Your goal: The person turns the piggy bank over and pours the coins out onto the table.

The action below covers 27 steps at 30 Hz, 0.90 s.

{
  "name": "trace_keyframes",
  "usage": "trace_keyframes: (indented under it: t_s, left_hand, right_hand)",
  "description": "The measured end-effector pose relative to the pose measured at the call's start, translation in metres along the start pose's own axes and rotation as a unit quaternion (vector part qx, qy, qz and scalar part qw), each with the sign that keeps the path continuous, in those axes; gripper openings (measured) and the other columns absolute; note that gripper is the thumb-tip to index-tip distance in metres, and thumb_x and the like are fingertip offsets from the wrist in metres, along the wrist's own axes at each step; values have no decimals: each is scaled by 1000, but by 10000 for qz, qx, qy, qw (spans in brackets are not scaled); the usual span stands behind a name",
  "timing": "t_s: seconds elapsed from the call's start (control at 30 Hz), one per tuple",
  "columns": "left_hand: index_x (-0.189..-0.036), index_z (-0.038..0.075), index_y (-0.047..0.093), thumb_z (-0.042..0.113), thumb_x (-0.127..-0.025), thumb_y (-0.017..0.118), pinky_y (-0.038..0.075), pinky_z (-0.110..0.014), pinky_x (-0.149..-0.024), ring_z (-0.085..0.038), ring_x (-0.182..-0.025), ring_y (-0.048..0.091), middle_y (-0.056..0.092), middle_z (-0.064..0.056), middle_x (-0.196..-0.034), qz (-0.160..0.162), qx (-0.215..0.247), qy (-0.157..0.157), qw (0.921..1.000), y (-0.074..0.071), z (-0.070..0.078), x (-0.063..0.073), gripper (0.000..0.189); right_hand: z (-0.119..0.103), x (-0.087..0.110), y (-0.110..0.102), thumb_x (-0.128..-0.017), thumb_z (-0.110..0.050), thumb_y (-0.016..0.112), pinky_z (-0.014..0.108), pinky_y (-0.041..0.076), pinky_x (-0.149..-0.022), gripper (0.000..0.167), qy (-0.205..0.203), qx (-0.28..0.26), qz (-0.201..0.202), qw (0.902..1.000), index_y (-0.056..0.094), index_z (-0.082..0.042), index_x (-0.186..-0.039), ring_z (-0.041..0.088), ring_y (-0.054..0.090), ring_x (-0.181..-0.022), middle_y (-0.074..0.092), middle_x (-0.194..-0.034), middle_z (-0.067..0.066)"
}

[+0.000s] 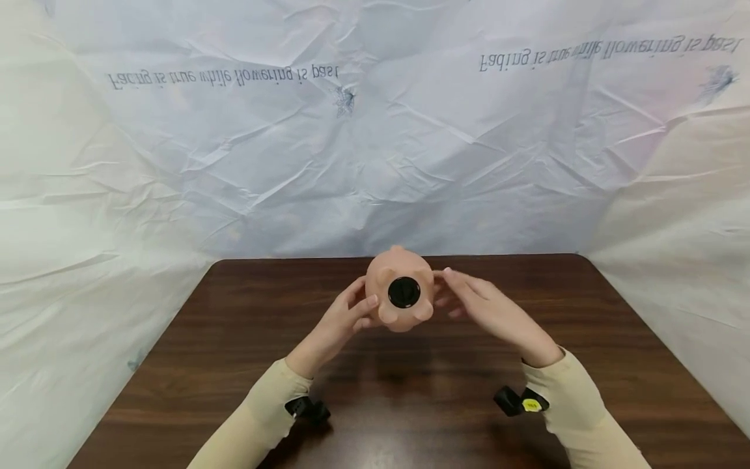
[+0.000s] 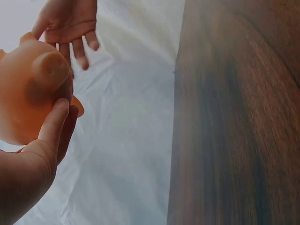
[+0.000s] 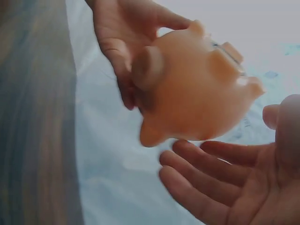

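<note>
A peach-coloured piggy bank (image 1: 382, 272) is held up over the table, its underside with stubby feet and a round black plug (image 1: 404, 292) turned toward the head camera. My left hand (image 1: 336, 320) grips it from the left, the thumb on the near side by a foot. In the left wrist view the thumb lies close below the snout (image 2: 51, 70). On the other side my right hand (image 1: 483, 305) has its fingers extended, fingertips right at the piggy bank's side. The right wrist view shows that right hand (image 3: 234, 183) palm up, its fingers spread and slightly bent along the body.
A dark brown wooden table (image 1: 375, 397) lies beneath the hands. White printed sheeting (image 1: 375, 156) hangs behind it and along both sides. Small black devices, one on the left wrist (image 1: 307, 409) and one on the right wrist (image 1: 518, 400), are strapped over the cream sleeves.
</note>
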<state>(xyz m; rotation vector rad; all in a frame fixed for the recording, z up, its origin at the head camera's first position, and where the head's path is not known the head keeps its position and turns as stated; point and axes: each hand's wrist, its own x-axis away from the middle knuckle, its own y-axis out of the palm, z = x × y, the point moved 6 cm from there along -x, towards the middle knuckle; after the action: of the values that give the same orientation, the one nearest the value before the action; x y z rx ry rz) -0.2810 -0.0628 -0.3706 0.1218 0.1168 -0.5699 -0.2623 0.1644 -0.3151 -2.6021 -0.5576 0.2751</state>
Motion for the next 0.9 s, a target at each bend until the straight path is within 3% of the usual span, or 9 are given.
trace_keyframes:
  t_s: [0.07,0.17,0.4,0.53,0.63,0.77,0.9]
  left_hand:
    - [-158,13,27,52,-94,67,53,-42,-97,-24,-119,57,39,-20,-149,-74,119,48,9999,2,0,-1,86]
    - [-158,11,27,52,-93,68,54,-40,-96,-23,-120,58,38,-21,-149,-99,245,66,9996,4,-1,-2,87]
    - [-157,11,30,45,-98,62,54,-42,-97,-23,-119,60,43,-19,-145,27,304,-12,9995,6,-1,-1,75]
    - [-156,13,31,41,-100,60,53,-43,-99,-26,-121,59,43,-17,-145,101,342,-134,9993,7,-3,-1,69]
    - [-156,13,30,38,-101,59,52,-43,-100,-28,-123,59,42,-17,-147,183,396,-237,9988,7,-5,-1,67]
    - [-156,11,29,37,-101,58,52,-43,-101,-29,-124,58,41,-17,-149,267,373,-337,9984,9,-6,0,67]
    - [-156,11,30,36,-101,59,53,-44,-99,-30,-124,58,41,-17,-149,341,318,-399,9981,12,-5,1,67]
  right_hand:
    - [-8,6,-9,-110,-44,40,36,58,-86,49,-257,362,480,9979,50,-17,-148,26,64,-113,64,-129,8]
    - [-20,15,-19,-107,-39,51,31,58,-81,43,-624,822,1216,9872,53,-20,-146,20,66,-106,64,-128,5]
    - [-41,30,-21,-100,-23,66,21,51,-72,34,-1604,1391,2415,9469,63,-20,-134,8,61,-105,67,-118,-5]
    - [-50,31,-8,-94,-11,74,19,51,-73,28,-2367,1590,2565,9235,69,-14,-121,10,61,-101,67,-110,-2]
    - [-53,29,6,-91,-8,77,21,52,-77,24,-2738,1635,2420,9164,70,-11,-114,12,62,-99,67,-110,-1]
    - [-53,26,19,-88,-6,79,22,52,-71,23,-2967,1915,2444,9031,72,-8,-109,13,63,-90,66,-107,0]
    - [-54,27,31,-83,-6,83,22,48,-61,22,-3146,2546,2742,8724,74,-7,-104,13,57,-77,64,-98,3]
